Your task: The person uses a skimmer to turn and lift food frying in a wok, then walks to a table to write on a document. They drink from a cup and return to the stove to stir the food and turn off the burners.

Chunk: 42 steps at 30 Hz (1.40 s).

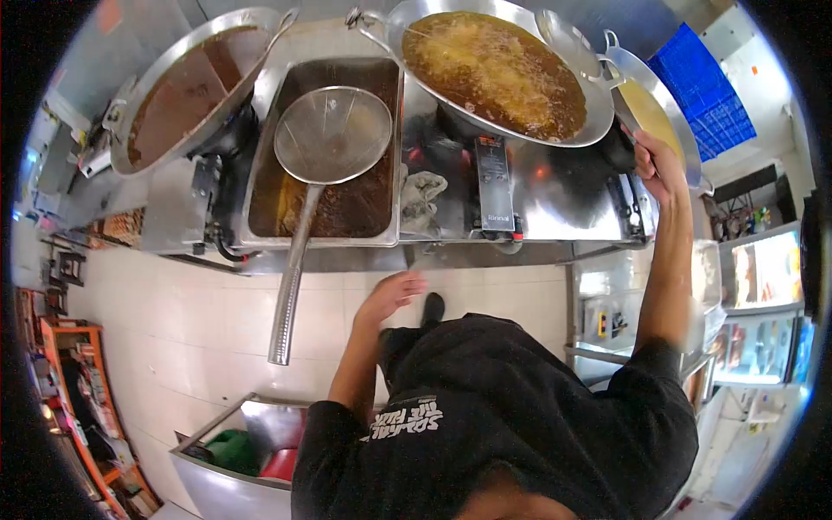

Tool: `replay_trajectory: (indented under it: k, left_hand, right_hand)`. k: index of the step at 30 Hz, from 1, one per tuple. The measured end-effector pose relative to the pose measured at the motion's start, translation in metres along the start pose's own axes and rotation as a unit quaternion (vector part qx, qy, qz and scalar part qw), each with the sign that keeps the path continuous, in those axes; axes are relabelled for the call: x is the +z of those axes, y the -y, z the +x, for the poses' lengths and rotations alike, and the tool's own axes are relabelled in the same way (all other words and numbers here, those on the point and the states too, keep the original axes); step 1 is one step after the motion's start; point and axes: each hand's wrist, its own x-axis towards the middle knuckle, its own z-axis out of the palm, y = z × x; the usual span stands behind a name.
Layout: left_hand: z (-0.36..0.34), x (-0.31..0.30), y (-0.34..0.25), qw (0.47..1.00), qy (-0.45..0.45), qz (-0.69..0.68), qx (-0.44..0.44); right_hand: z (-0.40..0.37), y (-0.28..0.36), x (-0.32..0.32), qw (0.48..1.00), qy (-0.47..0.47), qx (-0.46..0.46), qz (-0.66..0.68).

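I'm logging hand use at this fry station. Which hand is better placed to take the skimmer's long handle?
Probably the left hand: it hangs open and free close to the skimmer handle. The right hand is occupied at the small pan far to the right.

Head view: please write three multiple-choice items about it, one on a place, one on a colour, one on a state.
1. Where does the mesh skimmer lie?
A. across the steel tray
B. in the bubbling wok
C. on the floor

2. What colour is the crate at the upper right?
A. red
B. blue
C. green

3. How is the left hand?
A. gripping the skimmer's handle
B. open, holding nothing
C. inside a pot

Key: 1 A, its bowl rests over the tray; 2 B, its grid is plainly blue; 3 B, the fingers are spread in the air above the tiled floor.
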Motion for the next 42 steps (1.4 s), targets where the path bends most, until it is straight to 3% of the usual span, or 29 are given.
replay_trajectory:
  k: [2, 4, 6, 9, 12, 17, 20, 22, 24, 26, 31, 40, 42]
  left_hand:
    - [-0.052, -0.03, -0.028, 0.996, -0.072, -0.043, 0.02]
    - [-0.112, -0.041, -0.074, 0.984, -0.022, -0.162, 0.067]
    - [-0.155, -0.037, -0.109, 0.978, -0.017, -0.163, 0.132]
    - [-0.196, 0.003, -0.162, 0.989, -0.105, 0.025, 0.105]
    - [-0.185, -0.001, -0.159, 0.955, -0.193, 0.219, 0.058]
    - [-0.226, 0.037, -0.174, 0.972, -0.182, 0.138, 0.062]
    - [-0.27, 0.048, -0.179, 0.972, -0.179, 0.142, 0.045]
    - [-0.295, 0.052, -0.181, 0.971, -0.182, 0.149, 0.034]
    - [-0.315, 0.049, -0.184, 0.974, -0.163, 0.158, 0.028]
    - [-0.33, 0.045, -0.184, 0.972, -0.163, 0.169, 0.021]
    - [-0.347, 0.04, -0.185, 0.959, -0.171, 0.228, 0.006]
    - [-0.333, 0.036, -0.187, 0.929, -0.165, 0.33, 0.041]
    - [-0.327, 0.032, -0.185, 0.915, -0.174, 0.36, 0.056]
  right_hand:
    - [-0.011, 0.003, 0.011, 0.998, -0.026, -0.051, -0.024]
    - [-0.016, -0.002, 0.026, 0.998, -0.019, -0.046, -0.04]
    - [-0.019, -0.01, 0.043, 0.998, -0.015, -0.02, -0.057]
    - [-0.01, -0.023, 0.039, 0.998, 0.014, 0.009, -0.066]
    - [-0.016, -0.038, 0.063, 0.998, 0.03, 0.027, -0.057]
    - [-0.055, -0.025, 0.146, 0.979, 0.023, -0.05, -0.195]
    - [-0.066, -0.025, 0.197, 0.939, 0.002, -0.159, -0.304]
    - [-0.05, -0.052, 0.226, 0.842, -0.053, -0.373, -0.386]
    - [-0.045, -0.069, 0.258, 0.757, -0.117, -0.47, -0.439]
    - [-0.061, -0.071, 0.29, 0.783, -0.107, -0.328, -0.517]
    - [-0.017, -0.16, 0.307, 0.63, -0.042, -0.326, -0.704]
    - [-0.011, -0.19, 0.315, 0.644, -0.029, -0.287, -0.708]
    - [-0.025, -0.194, 0.315, 0.67, -0.058, -0.276, -0.686]
